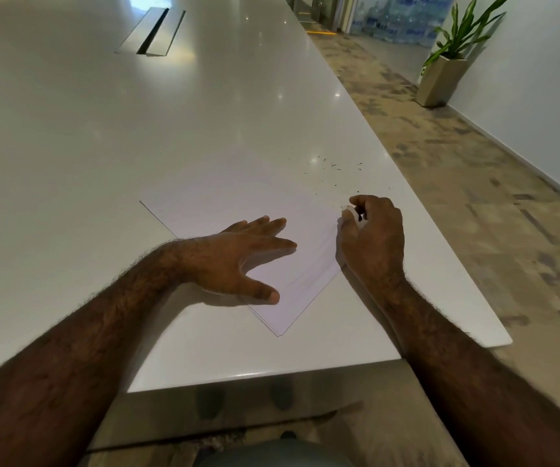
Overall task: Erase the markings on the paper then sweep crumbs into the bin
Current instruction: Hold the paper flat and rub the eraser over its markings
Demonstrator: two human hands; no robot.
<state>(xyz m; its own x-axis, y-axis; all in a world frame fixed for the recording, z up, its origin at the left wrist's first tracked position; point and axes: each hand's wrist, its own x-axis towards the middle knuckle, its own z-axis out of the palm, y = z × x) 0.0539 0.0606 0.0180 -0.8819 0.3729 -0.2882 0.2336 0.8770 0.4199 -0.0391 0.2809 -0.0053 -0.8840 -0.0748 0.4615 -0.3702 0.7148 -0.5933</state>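
the paper lies flat on the white worktop, turned like a diamond, with 1 corner pointing at the person. faint pencil lines show near its right edge, just under the right hand. that hand is curled shut around a small white eraser, and the eraser tip touches the paper close to that edge. the left hand is open and flat, fingers spread, pressing down on the near part of the paper to hold it in place.

the lines run along the right edge of the paper, slanting from near the person up and away. so the right hand is the nearer 1, and i think the rubbing should go back and forth along that slant, toward the wrist, where lines are left.

little dark crumbs lie scattered on the worktop just past the right hand, near the worktop's right side. no bin shows anywhere, so i cannot tell which way the crumbs should be swept. the erasing looks like it is not done yet.

a plant pot stands on the floor far off to the right.
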